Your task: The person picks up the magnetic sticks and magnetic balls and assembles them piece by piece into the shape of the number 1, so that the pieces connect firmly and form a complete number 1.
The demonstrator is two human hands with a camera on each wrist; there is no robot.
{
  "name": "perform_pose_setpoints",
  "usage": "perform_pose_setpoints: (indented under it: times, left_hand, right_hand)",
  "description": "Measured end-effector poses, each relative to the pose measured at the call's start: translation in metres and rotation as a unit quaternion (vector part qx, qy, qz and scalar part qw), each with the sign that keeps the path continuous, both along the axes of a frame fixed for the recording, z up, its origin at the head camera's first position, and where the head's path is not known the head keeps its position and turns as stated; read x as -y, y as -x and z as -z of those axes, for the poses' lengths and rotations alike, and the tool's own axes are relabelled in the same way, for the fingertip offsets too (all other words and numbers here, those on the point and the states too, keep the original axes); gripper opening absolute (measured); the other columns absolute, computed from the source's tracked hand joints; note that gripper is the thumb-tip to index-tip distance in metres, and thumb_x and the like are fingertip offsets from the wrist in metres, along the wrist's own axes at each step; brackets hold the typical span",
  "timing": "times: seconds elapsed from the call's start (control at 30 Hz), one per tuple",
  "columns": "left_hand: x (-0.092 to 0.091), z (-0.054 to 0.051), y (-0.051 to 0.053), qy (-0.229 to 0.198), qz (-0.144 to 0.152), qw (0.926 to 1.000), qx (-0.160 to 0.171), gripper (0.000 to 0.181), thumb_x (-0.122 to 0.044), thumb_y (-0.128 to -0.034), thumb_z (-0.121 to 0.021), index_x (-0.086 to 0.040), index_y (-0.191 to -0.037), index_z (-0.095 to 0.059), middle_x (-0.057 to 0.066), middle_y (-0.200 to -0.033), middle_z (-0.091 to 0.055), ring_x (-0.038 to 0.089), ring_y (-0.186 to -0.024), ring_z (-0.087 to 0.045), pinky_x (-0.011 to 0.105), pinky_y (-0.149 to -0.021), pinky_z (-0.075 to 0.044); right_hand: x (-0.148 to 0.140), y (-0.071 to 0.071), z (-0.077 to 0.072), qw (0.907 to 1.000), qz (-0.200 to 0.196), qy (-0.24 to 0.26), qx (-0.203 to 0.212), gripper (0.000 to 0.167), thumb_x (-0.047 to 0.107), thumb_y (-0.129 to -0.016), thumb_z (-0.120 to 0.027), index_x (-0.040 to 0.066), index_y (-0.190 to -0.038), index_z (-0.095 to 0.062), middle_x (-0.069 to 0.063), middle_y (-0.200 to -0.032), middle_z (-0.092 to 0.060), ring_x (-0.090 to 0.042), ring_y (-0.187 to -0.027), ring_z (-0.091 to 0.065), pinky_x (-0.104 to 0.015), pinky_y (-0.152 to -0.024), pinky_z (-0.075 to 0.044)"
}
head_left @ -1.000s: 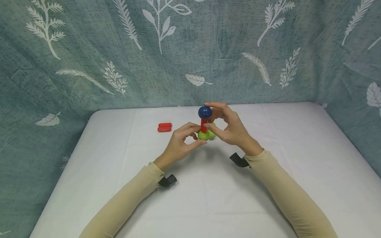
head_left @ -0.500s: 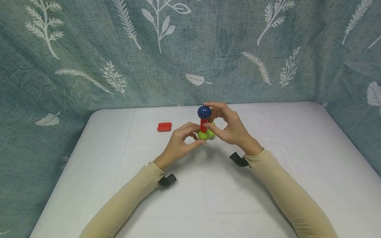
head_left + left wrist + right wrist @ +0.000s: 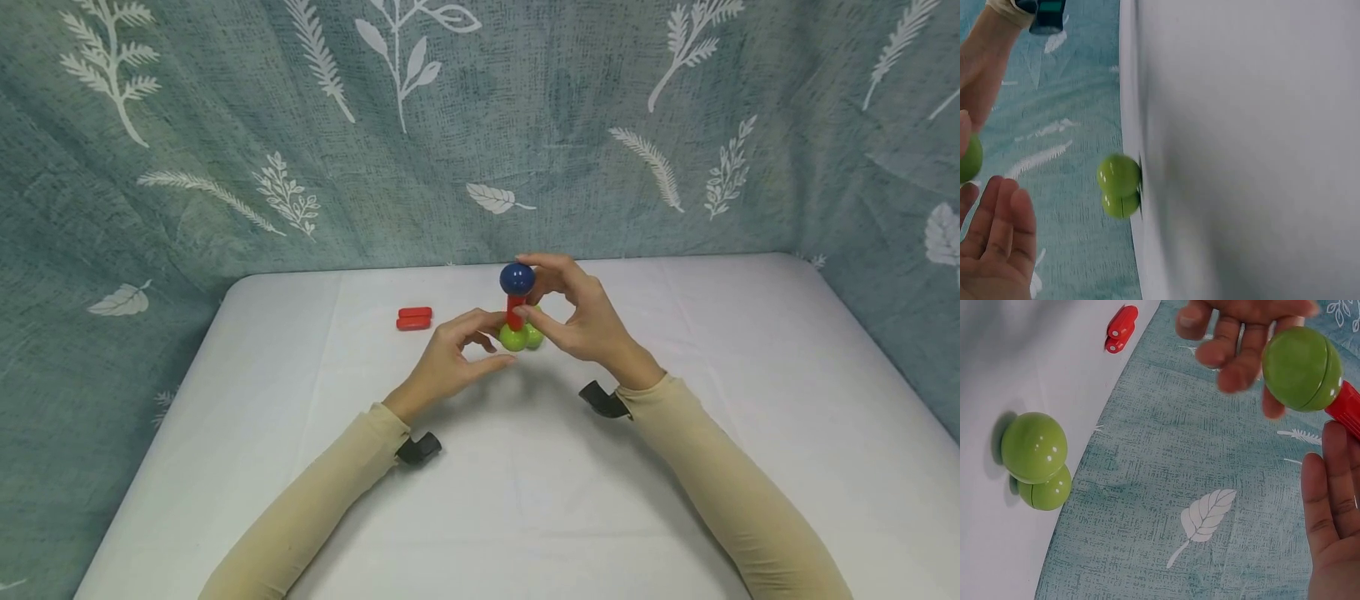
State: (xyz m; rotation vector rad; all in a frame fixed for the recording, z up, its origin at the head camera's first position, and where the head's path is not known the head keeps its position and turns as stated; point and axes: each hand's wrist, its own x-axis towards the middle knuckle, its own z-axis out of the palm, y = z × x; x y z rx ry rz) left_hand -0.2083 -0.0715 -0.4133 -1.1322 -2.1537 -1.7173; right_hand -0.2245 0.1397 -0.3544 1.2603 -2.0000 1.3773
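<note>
In the head view my right hand (image 3: 573, 312) pinches a red rod (image 3: 514, 312) between thumb and fingers, above the table. A blue ball (image 3: 517, 279) sits on the rod's top end and a green ball (image 3: 513, 337) on its lower end. My left hand (image 3: 457, 350) is beside that green ball, its thumb now apart from it. From the right wrist, the joined green ball (image 3: 1302, 369) lies close to the left hand's loosely spread fingers (image 3: 1225, 353). The left wrist view cuts this ball (image 3: 969, 159) at its edge; the blue ball is out of sight there.
Two loose green balls (image 3: 1035, 447) rest touching on the white table (image 3: 480, 517), behind the held piece. Two red rods (image 3: 413, 323) lie side by side to the left. A green leaf-patterned cloth (image 3: 562, 167) hangs behind the table's far edge.
My left thumb has come away from the green ball and that hand has loosened. The right hand still holds the joined piece, raised very slightly.
</note>
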Motion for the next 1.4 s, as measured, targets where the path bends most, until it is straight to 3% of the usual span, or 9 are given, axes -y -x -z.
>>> perform_pose_setpoints:
  times: [0.23,0.33,0.43,0.53,0.77,0.93,1.07,1.23,1.4]
  left_hand:
    - [0.024,-0.025,0.001,0.028,-0.043,0.9981,0.035,0.047,0.006,-0.0781,-0.077,0.008,-0.122,-0.061,0.027,-0.104,-0.066,0.037,-0.093,-0.064,0.056,-0.080,-0.054]
    - [0.038,-0.025,0.008,0.032,-0.079,0.9951,0.050,0.045,0.005,-0.0785,-0.078,0.007,-0.121,-0.062,0.027,-0.104,-0.066,0.036,-0.093,-0.063,0.056,-0.081,-0.053]
    - [0.054,-0.021,0.016,0.038,-0.109,0.9908,0.070,0.044,0.002,-0.0783,-0.079,0.005,-0.119,-0.064,0.024,-0.105,-0.066,0.037,-0.094,-0.062,0.055,-0.083,-0.052]
    - [0.069,-0.014,0.024,0.041,-0.121,0.9878,0.090,0.044,-0.001,-0.0779,-0.080,0.002,-0.120,-0.065,0.025,-0.106,-0.065,0.041,-0.095,-0.061,0.055,-0.087,-0.051]
    - [0.096,-0.002,0.037,0.018,-0.124,0.9852,0.116,0.046,0.001,-0.0782,-0.079,0.002,-0.121,-0.064,0.030,-0.113,-0.061,0.045,-0.104,-0.056,0.061,-0.094,-0.045]
    - [0.112,0.006,0.044,0.035,-0.124,0.9797,0.153,0.053,0.002,-0.0787,-0.079,0.002,-0.128,-0.059,0.032,-0.122,-0.058,0.041,-0.115,-0.055,0.057,-0.103,-0.041]
    - [0.119,0.012,0.048,0.060,-0.118,0.9772,0.166,0.058,0.005,-0.0780,-0.078,0.007,-0.131,-0.055,0.033,-0.121,-0.058,0.043,-0.113,-0.056,0.055,-0.103,-0.042]
    - [0.120,0.014,0.050,0.061,-0.107,0.9772,0.173,0.057,0.008,-0.0794,-0.075,0.009,-0.132,-0.053,0.032,-0.119,-0.059,0.045,-0.109,-0.057,0.055,-0.100,-0.044]
    - [0.118,0.015,0.049,0.069,-0.115,0.9760,0.172,0.054,0.010,-0.0802,-0.073,0.009,-0.131,-0.054,0.031,-0.119,-0.061,0.044,-0.108,-0.058,0.054,-0.099,-0.045]
  right_hand:
    - [-0.001,0.000,-0.003,0.9998,0.018,-0.009,0.004,0.063,-0.015,-0.075,-0.075,-0.005,-0.132,-0.048,-0.014,-0.093,-0.069,-0.012,-0.077,-0.061,-0.021,-0.078,-0.052]
    - [-0.001,0.000,-0.003,0.9996,0.023,-0.013,0.006,0.064,-0.014,-0.076,-0.075,-0.004,-0.132,-0.048,-0.013,-0.093,-0.069,-0.012,-0.078,-0.061,-0.020,-0.079,-0.052]
    - [0.000,0.000,-0.002,0.9997,0.019,-0.011,0.006,0.063,-0.014,-0.076,-0.075,-0.004,-0.132,-0.048,-0.013,-0.093,-0.069,-0.012,-0.077,-0.061,-0.021,-0.079,-0.052]
    - [0.000,0.000,-0.001,0.9999,0.012,-0.005,0.004,0.061,-0.016,-0.076,-0.073,-0.005,-0.131,-0.048,-0.013,-0.092,-0.069,-0.012,-0.077,-0.061,-0.021,-0.078,-0.052]
    - [0.001,-0.001,0.000,1.0000,0.008,0.001,0.005,0.062,-0.018,-0.074,-0.073,-0.007,-0.130,-0.049,-0.014,-0.091,-0.069,-0.012,-0.076,-0.061,-0.021,-0.078,-0.052]
    - [0.001,0.000,-0.001,1.0000,0.003,0.000,0.007,0.062,-0.017,-0.075,-0.073,-0.006,-0.130,-0.049,-0.013,-0.091,-0.069,-0.012,-0.076,-0.061,-0.022,-0.078,-0.052]
    - [0.001,0.000,-0.001,1.0000,0.000,-0.002,0.008,0.062,-0.017,-0.075,-0.073,-0.006,-0.131,-0.049,-0.012,-0.091,-0.068,-0.012,-0.076,-0.061,-0.023,-0.078,-0.052]
    - [0.000,0.000,0.000,0.9999,0.003,-0.003,0.011,0.062,-0.017,-0.076,-0.072,-0.005,-0.132,-0.048,-0.012,-0.091,-0.069,-0.012,-0.077,-0.061,-0.023,-0.077,-0.052]
    - [0.000,-0.001,0.000,0.9999,0.001,-0.004,0.015,0.062,-0.016,-0.076,-0.072,-0.005,-0.133,-0.048,-0.012,-0.092,-0.069,-0.012,-0.077,-0.062,-0.023,-0.078,-0.052]
